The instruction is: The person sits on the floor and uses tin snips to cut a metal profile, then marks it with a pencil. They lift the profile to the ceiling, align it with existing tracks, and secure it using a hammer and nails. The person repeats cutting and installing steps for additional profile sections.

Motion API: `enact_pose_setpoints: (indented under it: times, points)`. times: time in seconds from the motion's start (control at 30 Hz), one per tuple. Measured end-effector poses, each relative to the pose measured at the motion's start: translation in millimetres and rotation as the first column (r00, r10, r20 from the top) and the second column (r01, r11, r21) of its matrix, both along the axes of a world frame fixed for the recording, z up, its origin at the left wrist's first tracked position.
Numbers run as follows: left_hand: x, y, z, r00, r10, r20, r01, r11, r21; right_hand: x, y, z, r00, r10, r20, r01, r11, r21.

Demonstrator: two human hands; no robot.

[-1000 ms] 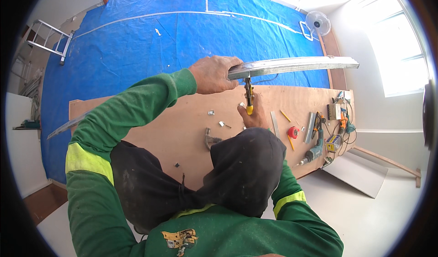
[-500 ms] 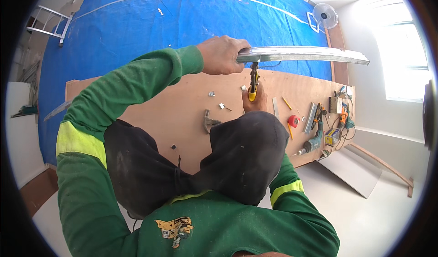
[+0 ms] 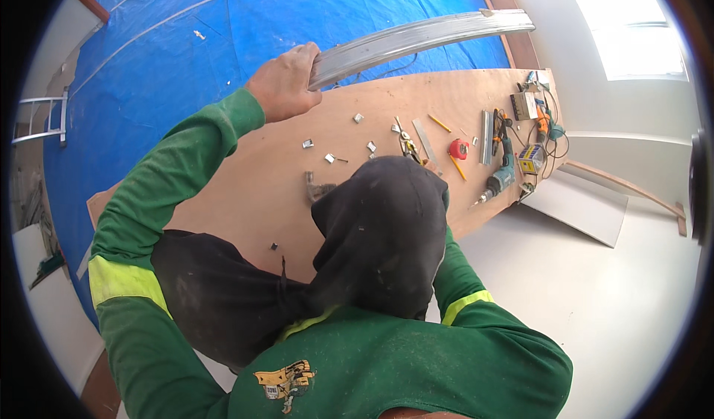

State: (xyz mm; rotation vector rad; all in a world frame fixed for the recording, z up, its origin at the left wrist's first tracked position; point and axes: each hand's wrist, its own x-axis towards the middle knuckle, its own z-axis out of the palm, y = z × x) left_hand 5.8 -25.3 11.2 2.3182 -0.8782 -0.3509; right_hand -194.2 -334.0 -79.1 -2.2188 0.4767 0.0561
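Observation:
My left hand (image 3: 286,84) is closed round the near left end of a long silvery metal channel (image 3: 424,36), which is held above the far edge of the plywood board and slants away to the right. My right hand (image 3: 431,168) is mostly hidden behind my dark-clothed knee; only a small part shows, and its fingers cannot be made out. Beside it are yellow-handled metal snips (image 3: 407,145) on the board. Several small cut metal pieces (image 3: 329,158) are scattered to their left. A claw hammer (image 3: 318,188) lies partly behind my knee.
On the plywood board (image 3: 238,188) at right are a red tape measure (image 3: 459,148), yellow pencils (image 3: 439,123), a metal strip (image 3: 425,140), a teal drill (image 3: 500,177) and corded tools. Blue sheeting (image 3: 186,62) covers the floor beyond. A pale panel (image 3: 580,203) leans at the right.
The channel and my left hand have swung up and left, away from the snips. The snips are now lower beside my knee, and more small cut pieces show. The view has shifted.

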Motion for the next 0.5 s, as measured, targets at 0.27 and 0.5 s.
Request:
enact_pose_setpoints:
  times: [0.27,0.5]
  points:
    - [-4.1,-16.0,-1.1,0.995,0.022,0.093,-0.018,0.999,-0.047,-39.5,-63.9,-88.9,0.972,-0.215,-0.091,0.142,0.855,-0.499]
    - [-6.0,2.7,-6.1,0.999,-0.036,0.024,0.038,0.995,-0.090,162.0,-20.0,112.4,0.835,-0.373,0.403,-0.368,0.164,0.915]
